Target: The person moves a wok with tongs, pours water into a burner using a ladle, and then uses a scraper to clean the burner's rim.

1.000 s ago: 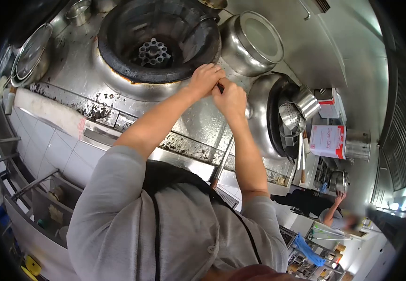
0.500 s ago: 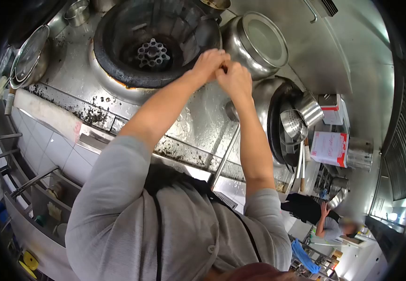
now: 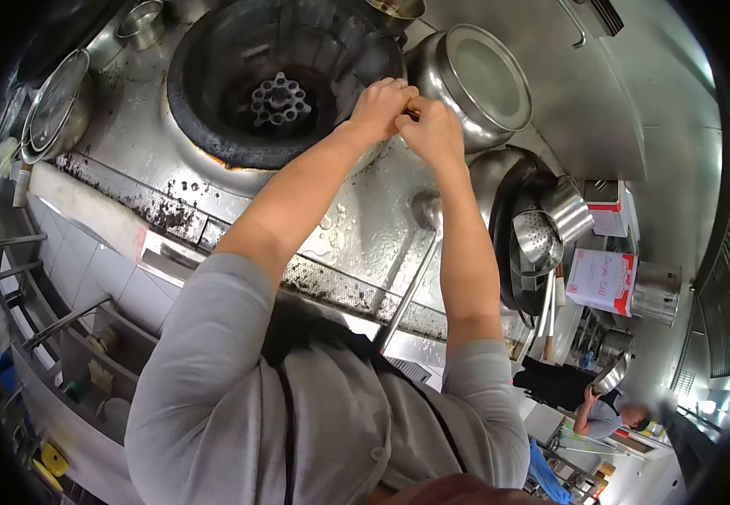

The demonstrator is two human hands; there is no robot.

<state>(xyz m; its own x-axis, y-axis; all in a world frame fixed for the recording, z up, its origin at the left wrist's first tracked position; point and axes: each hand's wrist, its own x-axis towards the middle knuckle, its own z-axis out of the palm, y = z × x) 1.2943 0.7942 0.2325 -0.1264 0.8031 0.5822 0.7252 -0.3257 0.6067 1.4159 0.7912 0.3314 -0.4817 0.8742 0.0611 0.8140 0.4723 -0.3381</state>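
Note:
My left hand (image 3: 382,109) and my right hand (image 3: 434,133) meet above the right rim of a large black wok burner (image 3: 192,122). The fingers of both are closed and pressed together. Whatever sits between them is hidden; only a dark brownish spot shows there. Just beyond my right hand stands a rounded steel pot (image 3: 436,71) topped by a round pan or lid (image 3: 491,80). Below the hands, a long-handled ladle (image 3: 426,209) lies on the wet steel stove top (image 3: 348,210), its handle pointing toward my body.
To the right, a perforated strainer (image 3: 537,238) and a steel pot (image 3: 570,212) rest at a black wok (image 3: 508,227). Sieves (image 3: 55,109) and a white towel (image 3: 87,206) lie left. A person (image 3: 602,417) works in the background near a red-and-white box (image 3: 600,280).
The view has shifted slightly, and more of the ladle head shows. My hands stay together at the burner rim. The background person's raised hand is now at a metal pan.

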